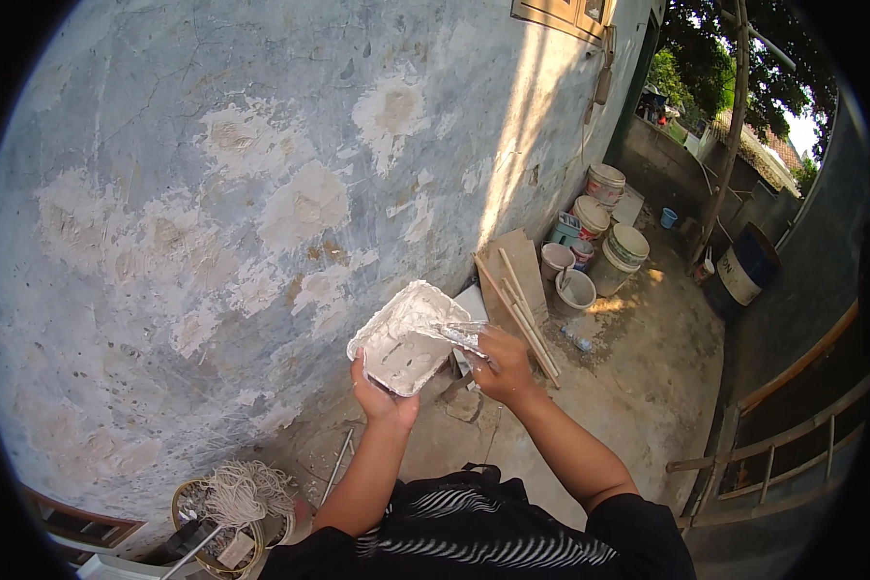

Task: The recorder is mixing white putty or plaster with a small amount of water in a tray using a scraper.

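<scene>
My left hand [385, 398] grips a shallow rectangular tray [360, 338] from below, its thumb against the near left side. Wet off-white putty [408, 340] coats the inside and crusts the rim. In my right hand [503, 365] is a putty-smeared scraper [462, 334], its front end over the tray's right side. Whether the blade touches the putty, I cannot tell. Beyond the tray rises a worn blue-grey wall [164, 87] with several rough whitish patches [304, 205].
Boards and thin wooden strips [524, 314] lean by the wall's foot at right. Several paint buckets [621, 259] stand behind them. A dark drum [741, 271] stands far right, wooden framing [793, 435] nearer. At lower left, a bucket [179, 503] holds debris beside a string mop [246, 493].
</scene>
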The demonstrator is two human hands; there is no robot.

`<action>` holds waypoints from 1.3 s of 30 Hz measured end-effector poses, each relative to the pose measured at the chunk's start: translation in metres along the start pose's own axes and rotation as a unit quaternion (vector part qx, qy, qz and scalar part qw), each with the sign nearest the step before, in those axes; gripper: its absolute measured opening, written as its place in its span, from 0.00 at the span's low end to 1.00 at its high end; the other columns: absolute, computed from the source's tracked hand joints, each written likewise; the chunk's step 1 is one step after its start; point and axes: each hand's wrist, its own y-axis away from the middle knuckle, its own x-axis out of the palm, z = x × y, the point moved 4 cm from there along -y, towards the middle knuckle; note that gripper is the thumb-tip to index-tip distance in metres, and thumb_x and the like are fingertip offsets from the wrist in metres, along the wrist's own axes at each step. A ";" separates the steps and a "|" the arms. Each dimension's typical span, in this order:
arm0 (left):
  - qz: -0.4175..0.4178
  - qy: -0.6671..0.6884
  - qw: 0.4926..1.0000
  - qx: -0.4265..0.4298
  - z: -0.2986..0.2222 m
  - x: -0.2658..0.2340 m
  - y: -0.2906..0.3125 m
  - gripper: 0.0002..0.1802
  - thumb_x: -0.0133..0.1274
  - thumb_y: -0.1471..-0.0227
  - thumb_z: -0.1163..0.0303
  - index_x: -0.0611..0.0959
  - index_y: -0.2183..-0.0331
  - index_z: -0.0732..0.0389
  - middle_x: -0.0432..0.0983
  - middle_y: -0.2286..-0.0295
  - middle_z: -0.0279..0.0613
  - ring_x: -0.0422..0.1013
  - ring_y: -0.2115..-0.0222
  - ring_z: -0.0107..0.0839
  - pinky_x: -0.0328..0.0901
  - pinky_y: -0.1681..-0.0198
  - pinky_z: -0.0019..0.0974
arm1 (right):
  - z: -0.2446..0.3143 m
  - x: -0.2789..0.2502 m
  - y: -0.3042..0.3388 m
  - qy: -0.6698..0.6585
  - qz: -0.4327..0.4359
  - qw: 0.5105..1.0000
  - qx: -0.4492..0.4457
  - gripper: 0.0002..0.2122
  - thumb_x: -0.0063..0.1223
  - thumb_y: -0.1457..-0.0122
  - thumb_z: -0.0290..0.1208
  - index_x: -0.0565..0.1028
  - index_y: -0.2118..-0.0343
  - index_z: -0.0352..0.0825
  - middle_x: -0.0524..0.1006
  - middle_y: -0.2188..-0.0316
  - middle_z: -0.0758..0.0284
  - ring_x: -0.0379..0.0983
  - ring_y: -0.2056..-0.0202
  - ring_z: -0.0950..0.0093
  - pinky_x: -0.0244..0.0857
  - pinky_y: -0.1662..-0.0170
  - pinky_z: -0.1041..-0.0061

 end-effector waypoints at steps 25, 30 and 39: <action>0.006 -0.003 1.000 0.000 0.023 0.032 -0.004 0.39 0.33 0.37 0.37 0.71 0.44 0.61 0.72 0.47 0.45 0.69 0.47 0.44 0.63 0.42 0.46 | 0.020 0.031 0.020 -0.023 0.029 0.999 -0.005 0.18 0.50 0.55 0.17 0.79 0.58 0.29 0.80 0.61 0.53 0.78 0.60 0.53 0.72 0.55 0.65; -0.019 -0.018 1.000 -0.005 0.031 0.021 -0.012 0.36 0.33 0.37 0.38 0.73 0.45 0.59 0.73 0.49 0.42 0.70 0.49 0.40 0.64 0.43 0.45 | 0.031 0.033 0.023 -0.039 -0.010 0.999 0.009 0.16 0.51 0.54 0.16 0.79 0.59 0.28 0.80 0.63 0.53 0.78 0.63 0.55 0.72 0.58 0.67; -0.058 -0.041 0.997 0.009 0.035 0.011 -0.015 0.29 0.34 0.35 0.45 0.73 0.49 0.58 0.75 0.53 0.42 0.74 0.54 0.40 0.68 0.49 0.44 | 0.037 0.037 0.024 -0.105 -0.052 0.987 0.106 0.11 0.54 0.48 0.16 0.79 0.61 0.27 0.80 0.66 0.54 0.79 0.66 0.61 0.70 0.61 0.71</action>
